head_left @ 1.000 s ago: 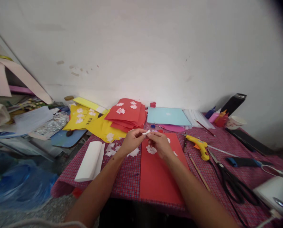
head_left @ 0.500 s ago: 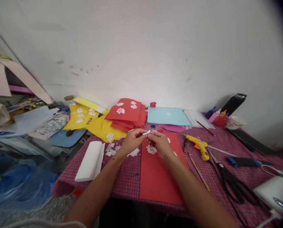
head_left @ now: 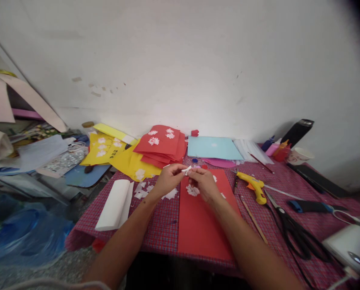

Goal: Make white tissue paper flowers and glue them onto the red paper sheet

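Note:
A small piece of white paper [head_left: 186,170] is pinched between the fingertips of my left hand [head_left: 170,179] and my right hand [head_left: 203,181]. Both hands are closed and meet just above the top edge of a red paper sheet [head_left: 202,229]. White paper flowers [head_left: 192,190] lie on that sheet, partly covered by my right hand and wrist. Beside my left forearm are loose white paper scraps [head_left: 141,191]. The fingers hide part of the pinched piece.
A white paper roll [head_left: 113,204] lies at the left. Red cards [head_left: 160,147], yellow sheets [head_left: 127,161] and a light blue sheet [head_left: 214,148] lie along the wall. To the right are a yellow glue gun [head_left: 254,186], black-handled scissors [head_left: 294,231], a wooden stick [head_left: 254,219] and paint bottles [head_left: 281,151].
The white piece between my fingertips has turned slightly. My hands stay in nearly the same place, and everything on the table lies as before.

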The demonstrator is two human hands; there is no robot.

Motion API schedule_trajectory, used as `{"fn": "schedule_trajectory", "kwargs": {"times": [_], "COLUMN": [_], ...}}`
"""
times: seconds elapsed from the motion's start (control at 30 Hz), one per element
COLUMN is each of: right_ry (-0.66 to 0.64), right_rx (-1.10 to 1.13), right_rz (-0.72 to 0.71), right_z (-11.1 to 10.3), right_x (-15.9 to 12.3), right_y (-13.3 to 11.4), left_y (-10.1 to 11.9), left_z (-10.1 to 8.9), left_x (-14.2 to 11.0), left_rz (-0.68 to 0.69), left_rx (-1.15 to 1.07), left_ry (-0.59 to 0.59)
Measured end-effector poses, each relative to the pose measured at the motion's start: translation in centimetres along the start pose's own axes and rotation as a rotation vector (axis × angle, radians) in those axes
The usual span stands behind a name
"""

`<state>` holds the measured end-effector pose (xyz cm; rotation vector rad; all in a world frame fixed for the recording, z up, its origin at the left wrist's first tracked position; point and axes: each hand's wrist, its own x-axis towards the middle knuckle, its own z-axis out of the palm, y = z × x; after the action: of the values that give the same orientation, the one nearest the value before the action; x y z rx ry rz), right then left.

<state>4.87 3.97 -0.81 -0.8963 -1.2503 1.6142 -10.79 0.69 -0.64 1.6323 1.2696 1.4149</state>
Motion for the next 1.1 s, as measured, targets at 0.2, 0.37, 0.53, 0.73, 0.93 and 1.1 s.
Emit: {"fn": "schedule_trajectory", "kwargs": {"times": [0.2,0.37,0.53,0.73,0.93,1.1], "right_ry": [-0.019,-0.047,-0.052,-0.058,-0.073,-0.066], "right_rx": [0.041,0.084,0.089,0.089,0.104,0.084], "right_rz": [0.020,0.054,0.060,0.060,0.052,0.045], "right_z": [-0.03,-0.13,-0.08,-0.03,-0.14,-0.05], "right_x": [0.18,0.26,0.25,0.20,0.22,0.16], "right_y": [0.13,0.22,0.21,0.11,0.23,0.06], "left_y": [-0.09,0.01,0.05,0.09,0.22,0.30], "left_z": [0.04,0.12,0.14,0.19,0.12,0.08], "left_x": [0.04,0.06,0.01,0.00,-0.02,-0.04], "left_rz": [0.009,0.005,-0.003,-0.020,-0.023,-0.027], "left_rx": [-0.003,-0.041,-0.046,-0.062,-0.077,-0.082], "left_ry": [0.003,-0.007,-0.001,-0.007,-0.022,-0.034]}}
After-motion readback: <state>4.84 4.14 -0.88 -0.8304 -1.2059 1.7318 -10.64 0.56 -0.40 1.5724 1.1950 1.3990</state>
